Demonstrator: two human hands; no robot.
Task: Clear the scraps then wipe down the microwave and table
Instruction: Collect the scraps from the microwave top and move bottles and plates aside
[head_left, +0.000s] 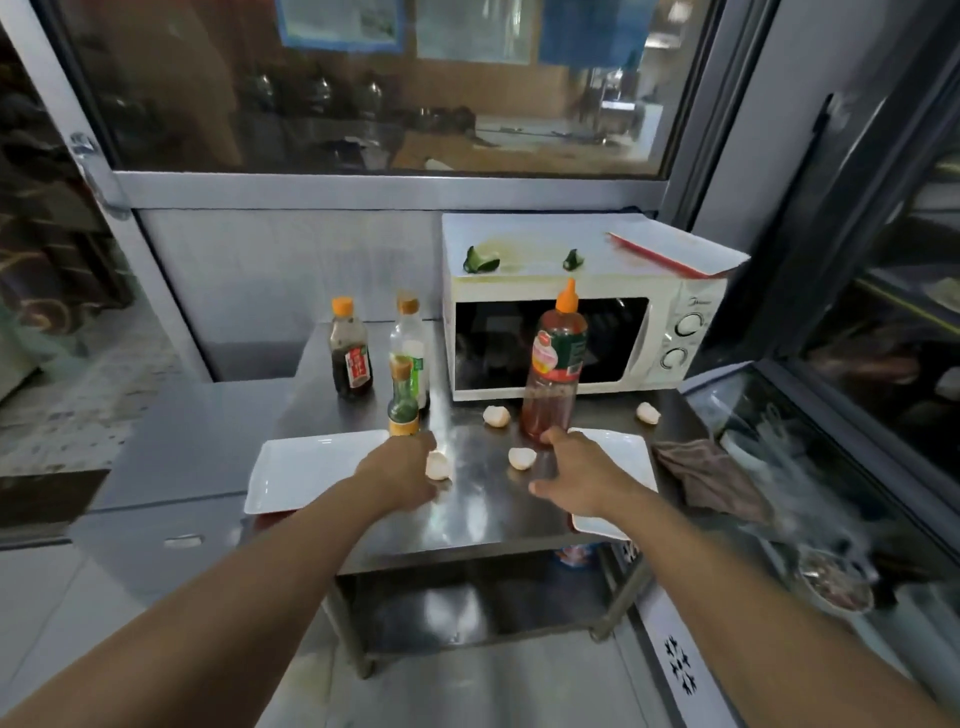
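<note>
Clearly, we should begin with the big things. The table (488, 525) is bright steel, stiff and smooth, so it will wipe easily. The microwave (571, 332) stands at its back right; its top is stained, it bears two green scraps (480, 260) and a white tray (691, 252) hangs over its right corner. We judge it heavy and would wipe it where it stands.

Next, two white plates (311, 467) lie on the front of the table, left and right, and we see nothing on them. Four bottles stand between: the red sauce bottle (556, 374) is partly full, the dark bottle (351, 358) nearly full.

The brown cloth (711, 478) at the right edge looks soft and limp; we would take it in a bunch.

Lastly, the eggshell pieces (496, 415) lie scattered on the table. They are light and brittle, so a gentle pinch at the rim is best. Our left hand (402, 475) curls beside one shell (437, 465), but the grip is not visible. Our right hand (576, 475) is spread, holding nothing.
</note>
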